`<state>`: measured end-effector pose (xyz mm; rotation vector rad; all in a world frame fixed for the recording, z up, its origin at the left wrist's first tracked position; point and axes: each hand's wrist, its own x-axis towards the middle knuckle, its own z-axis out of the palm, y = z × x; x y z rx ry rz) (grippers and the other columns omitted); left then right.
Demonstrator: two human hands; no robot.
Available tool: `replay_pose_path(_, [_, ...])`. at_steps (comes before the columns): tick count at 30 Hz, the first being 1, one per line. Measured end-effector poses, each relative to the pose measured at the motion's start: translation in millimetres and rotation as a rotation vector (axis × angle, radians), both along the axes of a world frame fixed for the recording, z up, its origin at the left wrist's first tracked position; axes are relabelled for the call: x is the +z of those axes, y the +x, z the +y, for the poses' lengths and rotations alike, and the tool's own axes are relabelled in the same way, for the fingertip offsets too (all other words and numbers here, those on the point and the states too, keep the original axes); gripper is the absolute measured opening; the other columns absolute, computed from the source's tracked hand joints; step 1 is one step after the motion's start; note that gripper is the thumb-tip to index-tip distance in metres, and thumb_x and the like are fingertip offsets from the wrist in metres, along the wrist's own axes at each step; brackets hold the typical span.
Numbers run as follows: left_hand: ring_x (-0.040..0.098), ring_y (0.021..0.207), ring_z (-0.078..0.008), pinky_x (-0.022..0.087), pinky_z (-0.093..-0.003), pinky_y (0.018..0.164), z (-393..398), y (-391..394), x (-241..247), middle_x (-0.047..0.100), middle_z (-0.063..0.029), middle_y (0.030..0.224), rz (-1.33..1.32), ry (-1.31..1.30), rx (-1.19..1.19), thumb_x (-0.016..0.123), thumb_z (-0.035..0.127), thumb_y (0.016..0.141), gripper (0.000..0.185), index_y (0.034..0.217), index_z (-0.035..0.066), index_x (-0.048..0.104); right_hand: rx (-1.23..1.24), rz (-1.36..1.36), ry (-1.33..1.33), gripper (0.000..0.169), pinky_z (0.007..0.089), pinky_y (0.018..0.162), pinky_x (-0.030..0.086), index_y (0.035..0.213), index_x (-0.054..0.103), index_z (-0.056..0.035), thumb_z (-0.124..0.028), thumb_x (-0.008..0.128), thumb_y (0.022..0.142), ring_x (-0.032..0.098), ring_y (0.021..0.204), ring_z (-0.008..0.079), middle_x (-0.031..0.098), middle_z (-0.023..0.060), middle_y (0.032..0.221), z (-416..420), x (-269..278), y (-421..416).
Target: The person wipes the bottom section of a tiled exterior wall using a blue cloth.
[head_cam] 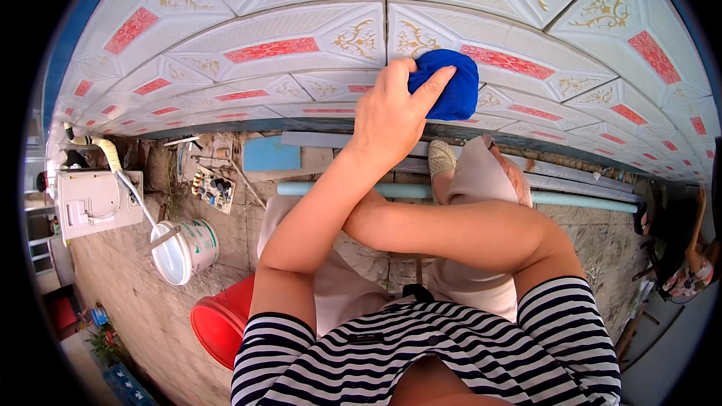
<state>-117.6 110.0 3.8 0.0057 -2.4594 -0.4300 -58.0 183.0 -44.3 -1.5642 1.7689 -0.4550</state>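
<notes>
My left hand [395, 104] presses a folded blue cloth [454, 96] against the wall of white embossed panels [316, 28]. The cloth sits just right of a vertical seam, partly over a red patterned strip [507, 62], with gold scrollwork beside it. Its near edge is gripped between my thumb and fingers. My right forearm [445, 228] crosses beneath my left forearm, which hides the right hand from view.
A white bucket [203, 245] and a red bucket [223, 316] stand at left, near an outdoor air-conditioner unit [101, 203]. A circuit board [213, 189], blue sheet [272, 153] and pale-blue pipe [586, 201] lie along the wall base. Another person [696, 270] is at far right.
</notes>
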Motion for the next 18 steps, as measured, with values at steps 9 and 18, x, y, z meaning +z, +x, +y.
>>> replay_pose_path(9, [0.061,0.084,-0.0311,0.054,-0.0396,0.063,-24,16,-17,0.053,-0.0113,0.105,0.006,-0.042,0.079,0.075,0.002,0.062,0.071,0.127,0.027,0.062,0.591,0.601,0.294,0.038,0.0483,0.095,0.043,0.111,0.071,-0.0068,-0.018,0.071,0.075,0.058,0.114,0.0315,0.062,0.0170,0.122,-5,23,-7])
replay_pose_path(18, [0.061,0.083,-0.0301,0.053,-0.0382,0.061,-53,37,-46,0.053,-0.0120,0.105,0.036,0.013,0.145,0.076,0.002,0.058,0.071,0.125,0.023,0.063,0.621,0.557,0.306,0.042,0.0510,0.094,0.042,0.114,0.069,-0.0024,-0.018,0.073,0.075,0.060,0.108,0.0319,0.062,0.0205,0.120,1,29,-13])
